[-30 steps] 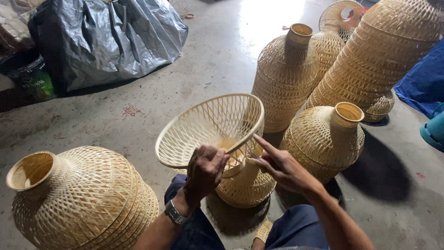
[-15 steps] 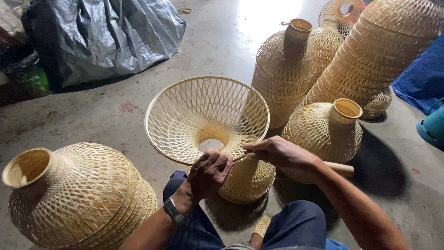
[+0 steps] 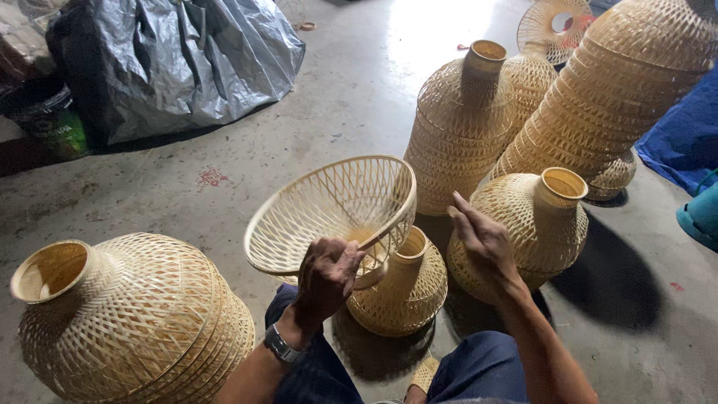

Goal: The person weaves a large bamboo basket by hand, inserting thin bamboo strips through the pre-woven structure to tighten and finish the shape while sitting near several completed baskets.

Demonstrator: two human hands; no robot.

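A: Head view, only one. Left hand (image 3: 327,278) was clenched on the near rim of the bowl (image 3: 329,213), an open-weave bamboo shade tipped up with its mouth facing the person.

B: Where was the bowl?

A: Held off the floor, just above the small vase (image 3: 398,288) between the knees. Bowl's lower edge overlapped the vase neck in the frame; couldn't tell if they touched.

B: Right hand?

A: Right hand (image 3: 485,241) was released, gripping nothing, fingers loosely together, lifted beside the bowl's right rim. It hung in front of the necked vase (image 3: 523,224); contact couldn't be told.

B: Anything else?

A: Big vase stack (image 3: 131,318) lay at left, neck pointing left. Tall stack (image 3: 456,123) stood behind, a cone stack (image 3: 613,97) leaned at right. Grey tarp (image 3: 179,60) top left, blue sheet (image 3: 684,135) far right, all on the concrete floor (image 3: 351,97). Watch (image 3: 280,346) on the left wrist.

B: Handling tip?

A: My judgement: the thin weave would flex, so grip the stiffer rim band as the left did, not the lattice. Bring the right onto the opposite rim to stop it twisting, and turn it slowly, keeping the edge clear of the small vase's neck.
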